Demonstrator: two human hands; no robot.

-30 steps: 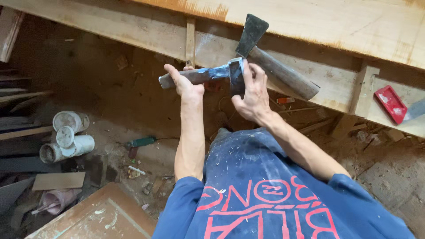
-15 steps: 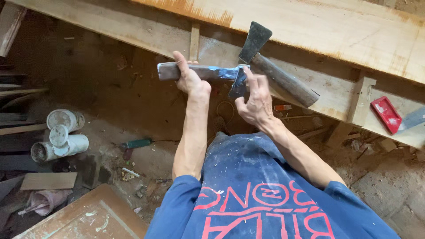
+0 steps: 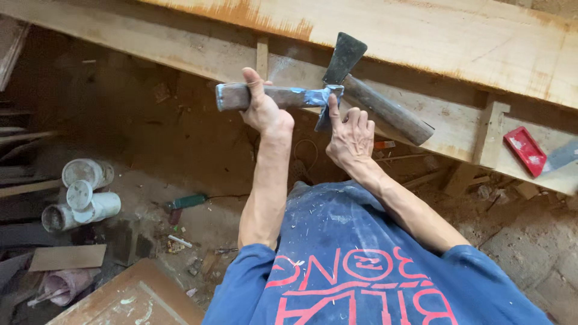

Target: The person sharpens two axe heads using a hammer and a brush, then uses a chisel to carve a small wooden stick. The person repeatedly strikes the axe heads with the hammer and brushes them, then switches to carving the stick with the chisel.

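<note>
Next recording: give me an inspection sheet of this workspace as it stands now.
Surface: long wooden beam with rust-coloured stains, above a dirt floor.
Job's things: hatchet lying on the beam; wooden handle with blue tape at its end.
Clutter: white pipe fittings, green-handled tool, red flat object, wood scraps and a board.
Hands: left hand grips the taped handle; right hand is open, index fingertip on the tape.
Cables: a thin wire loop by the left forearm, unclear.
Surroundings: rubble and stacked timber at the left.
</note>
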